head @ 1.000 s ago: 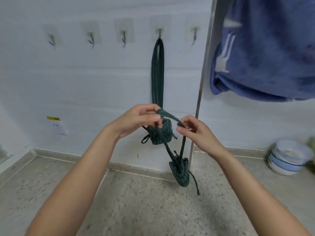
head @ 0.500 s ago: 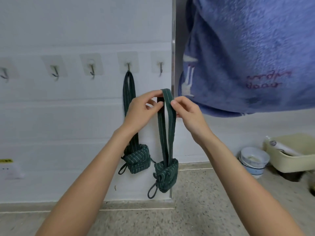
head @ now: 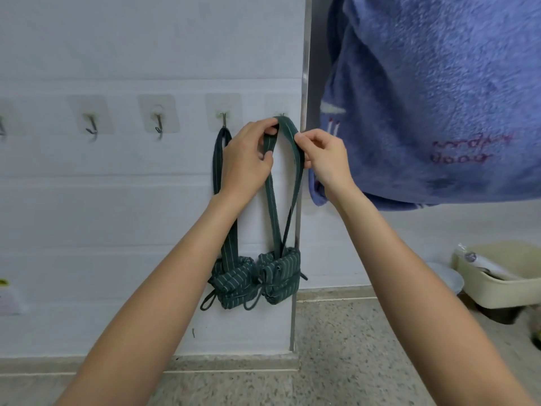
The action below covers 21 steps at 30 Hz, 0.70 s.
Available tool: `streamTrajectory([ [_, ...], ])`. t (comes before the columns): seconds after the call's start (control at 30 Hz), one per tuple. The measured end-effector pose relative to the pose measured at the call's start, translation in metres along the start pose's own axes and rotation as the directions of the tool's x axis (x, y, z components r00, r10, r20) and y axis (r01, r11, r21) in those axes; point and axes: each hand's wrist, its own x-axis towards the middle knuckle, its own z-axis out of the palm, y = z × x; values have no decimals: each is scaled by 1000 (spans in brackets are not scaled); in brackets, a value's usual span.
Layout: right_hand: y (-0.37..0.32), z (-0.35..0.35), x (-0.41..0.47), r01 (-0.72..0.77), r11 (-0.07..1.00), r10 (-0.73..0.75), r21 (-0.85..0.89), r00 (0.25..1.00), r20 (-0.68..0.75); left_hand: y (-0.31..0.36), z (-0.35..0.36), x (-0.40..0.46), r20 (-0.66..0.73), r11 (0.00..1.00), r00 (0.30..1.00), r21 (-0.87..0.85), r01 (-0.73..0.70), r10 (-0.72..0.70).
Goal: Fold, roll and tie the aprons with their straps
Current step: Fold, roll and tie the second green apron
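Note:
Two dark green striped aprons are rolled into tied bundles and hang by their neck loops against the white wall. The left bundle (head: 231, 281) hangs from a wall hook (head: 224, 118); my left forearm covers part of its loop. The right bundle (head: 281, 276) dangles below its neck loop (head: 285, 130), which I hold up at the rightmost hook (head: 281, 115). My left hand (head: 246, 162) pinches the loop's left side near the top. My right hand (head: 325, 159) pinches its right side. Whether the loop rests on the hook is hidden.
More stick-on hooks (head: 158, 124) line the wall to the left. A metal corner strip (head: 303, 142) runs down the wall edge. A blue fleece towel (head: 433, 98) hangs at upper right. A beige basin (head: 503, 276) and a white bowl (head: 450, 279) sit on the speckled floor.
Both hands have lifted the second bundle's loop from chest height up to the rightmost hook. The bundle now hangs beside the first one. My view has tilted upward and right.

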Motion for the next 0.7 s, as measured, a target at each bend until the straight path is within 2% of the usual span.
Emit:
streamTrajectory([
  [0.17, 21, 9, -10, -27, 999, 26, -36, 999, -31, -2, 6, -18, 54, 990, 998, -131, 46, -39],
  [0.3, 30, 5, -22, 52, 962, -67, -268, 997, -46, 3, 4, -32, 86, 979, 995, -194, 60, -43],
  [0.4, 53, 0, -53, 48, 980, -47, -192, 999, 8, 2, 4, -64, 95, 954, 983, -246, 173, -154],
  [0.47, 81, -4, -82, -2, 985, 12, -174, 998, 56, -4, 6, -94, 148, 949, 960, -176, 262, -238],
  [0.53, 113, -9, -113, -75, 976, 96, -202, 991, 97, -12, 9, -124, 253, 950, 919, -4, 314, -302],
  [0.63, 148, -13, -148, -156, 951, 199, -268, 969, 144, -24, 16, -161, 413, 918, 829, 281, 278, -377],
  [0.7, 159, -11, -162, -213, 937, 269, -278, 946, 180, -26, 20, -173, 437, 891, 806, 391, 229, -399],
])
